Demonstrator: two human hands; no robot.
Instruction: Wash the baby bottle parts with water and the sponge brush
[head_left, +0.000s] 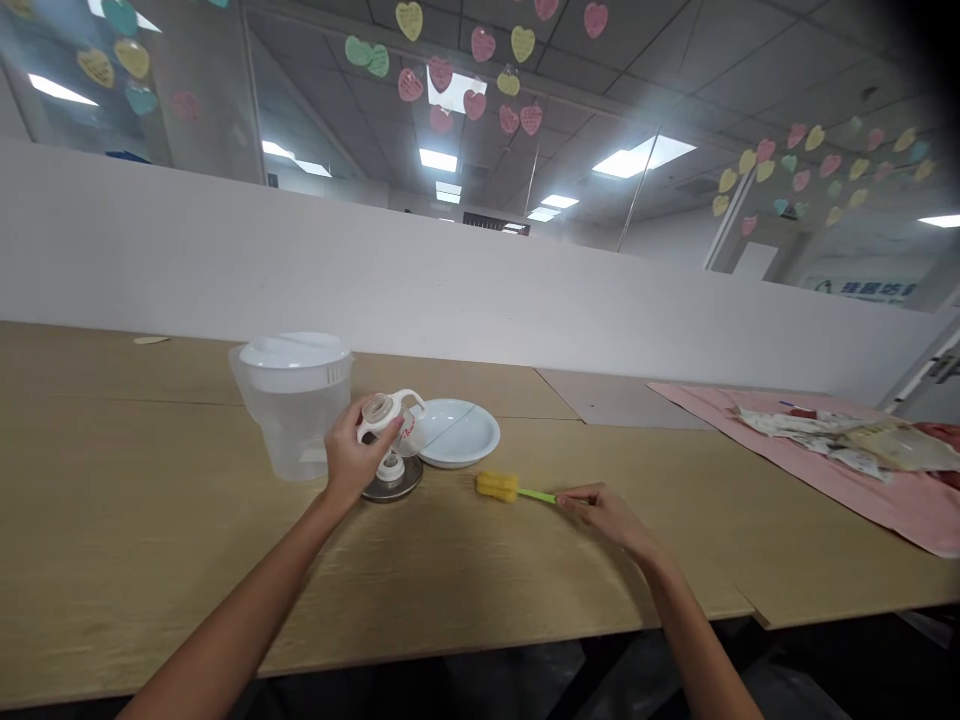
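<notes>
My left hand (352,450) is closed around a baby bottle (409,432) with white handles, tilted so its open neck faces me. Below the bottle, a round dark metal dish (394,490) lies on the table with a white bottle cap (390,466) on it. Between the fingertips of my right hand (606,515) is the green handle of a sponge bottle brush (498,487). Its yellow sponge head points left, low over or touching the table; I cannot tell which. A white bowl (459,430) stands just behind, partly hidden by the bottle.
A lidded clear plastic pitcher (296,400) stands left of the bottle. At the right, a pink cloth (802,460) carries crumpled packets (862,442). The wooden table (450,590) ends at a near edge, and a white partition (450,300) with glass above runs behind.
</notes>
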